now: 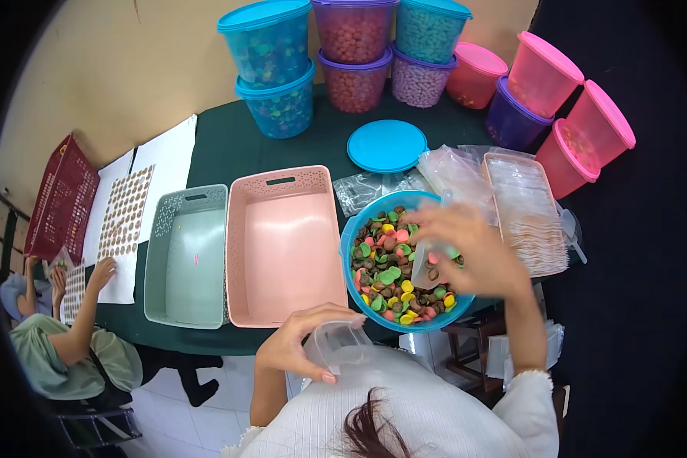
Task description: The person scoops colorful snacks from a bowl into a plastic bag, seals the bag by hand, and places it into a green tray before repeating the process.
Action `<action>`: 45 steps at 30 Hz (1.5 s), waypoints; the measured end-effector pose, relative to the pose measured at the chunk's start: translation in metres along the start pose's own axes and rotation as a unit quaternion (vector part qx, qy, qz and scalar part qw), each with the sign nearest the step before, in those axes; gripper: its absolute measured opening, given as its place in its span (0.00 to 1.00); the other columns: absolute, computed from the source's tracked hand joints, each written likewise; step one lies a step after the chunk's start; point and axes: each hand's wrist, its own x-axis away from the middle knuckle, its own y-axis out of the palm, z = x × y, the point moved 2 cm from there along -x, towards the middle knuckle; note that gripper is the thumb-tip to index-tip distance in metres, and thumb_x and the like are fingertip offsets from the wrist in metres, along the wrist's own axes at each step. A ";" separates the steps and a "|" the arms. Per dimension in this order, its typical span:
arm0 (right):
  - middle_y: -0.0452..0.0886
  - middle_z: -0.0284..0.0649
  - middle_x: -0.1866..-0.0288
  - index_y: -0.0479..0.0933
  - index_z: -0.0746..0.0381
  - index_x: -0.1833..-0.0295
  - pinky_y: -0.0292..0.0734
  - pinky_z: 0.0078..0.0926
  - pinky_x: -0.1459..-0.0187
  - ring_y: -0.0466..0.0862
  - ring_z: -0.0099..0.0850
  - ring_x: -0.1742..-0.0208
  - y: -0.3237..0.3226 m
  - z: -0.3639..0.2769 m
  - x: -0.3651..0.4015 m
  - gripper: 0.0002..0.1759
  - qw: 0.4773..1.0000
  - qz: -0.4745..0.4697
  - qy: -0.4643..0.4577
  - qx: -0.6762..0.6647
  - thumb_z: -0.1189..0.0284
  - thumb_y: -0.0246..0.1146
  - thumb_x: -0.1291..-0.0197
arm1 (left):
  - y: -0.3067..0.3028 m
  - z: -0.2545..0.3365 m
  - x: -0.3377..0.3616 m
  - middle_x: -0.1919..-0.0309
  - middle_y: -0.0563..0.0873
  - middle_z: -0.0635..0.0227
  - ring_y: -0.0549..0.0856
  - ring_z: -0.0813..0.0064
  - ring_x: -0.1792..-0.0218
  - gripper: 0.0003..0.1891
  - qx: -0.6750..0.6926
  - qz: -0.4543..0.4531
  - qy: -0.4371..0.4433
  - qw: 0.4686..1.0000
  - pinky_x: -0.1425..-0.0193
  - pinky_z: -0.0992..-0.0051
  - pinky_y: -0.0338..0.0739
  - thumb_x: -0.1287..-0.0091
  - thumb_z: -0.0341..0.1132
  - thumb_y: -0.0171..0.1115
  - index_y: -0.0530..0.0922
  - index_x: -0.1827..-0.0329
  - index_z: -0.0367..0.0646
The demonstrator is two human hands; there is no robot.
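Note:
My left hand [301, 343] is wrapped round a clear plastic cup [334, 345], held in front of my chest near the table edge. My right hand [466, 244], smeared by motion, is over a round blue tub [346, 256]. It grips a translucent plastic scoop [426, 269], whose lower end is among the candies. The tub is filled with small round candies [389, 276] in brown, green, yellow and pink. Part of the scoop is hidden by my fingers.
Left of the tub stand a pink basket [282, 252] and a grey-green basket [185, 267]. A tray of clear packets [523, 206], plastic bags [454, 175] and a blue lid [388, 145] lie nearby. Lidded tubs [355, 57] line the back. A co-worker [69, 343] sits at left.

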 end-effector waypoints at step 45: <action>0.75 0.48 0.81 0.72 0.66 0.75 0.63 0.40 0.67 0.76 0.44 0.77 0.021 0.049 0.004 0.08 0.940 -0.186 0.207 0.197 0.72 0.53 0.52 | -0.020 -0.033 -0.008 0.44 0.71 0.52 0.71 0.58 0.43 0.43 0.141 0.008 -0.036 0.989 0.38 0.63 0.62 0.59 0.46 0.70 0.63 0.40 0.31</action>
